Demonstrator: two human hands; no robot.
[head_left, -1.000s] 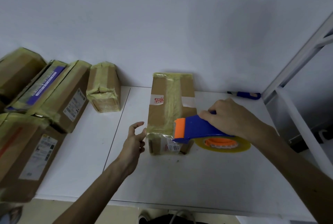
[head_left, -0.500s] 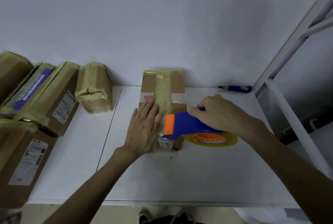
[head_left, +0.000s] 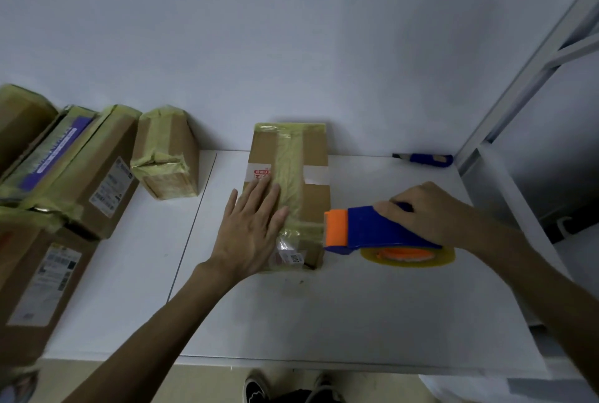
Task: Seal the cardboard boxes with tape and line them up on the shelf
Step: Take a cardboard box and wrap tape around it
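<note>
Head view: left hand [head_left: 251,231] lies flat, fingers spread, on the cardboard box [head_left: 311,162]; right hand [head_left: 428,211] grips the tape dispenser [head_left: 366,229] at its edge.

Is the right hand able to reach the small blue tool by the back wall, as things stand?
Probably yes: only bare white shelf lies between the right hand and the small blue tool. However, that hand grips the tape dispenser, so it must set it down first.
</note>
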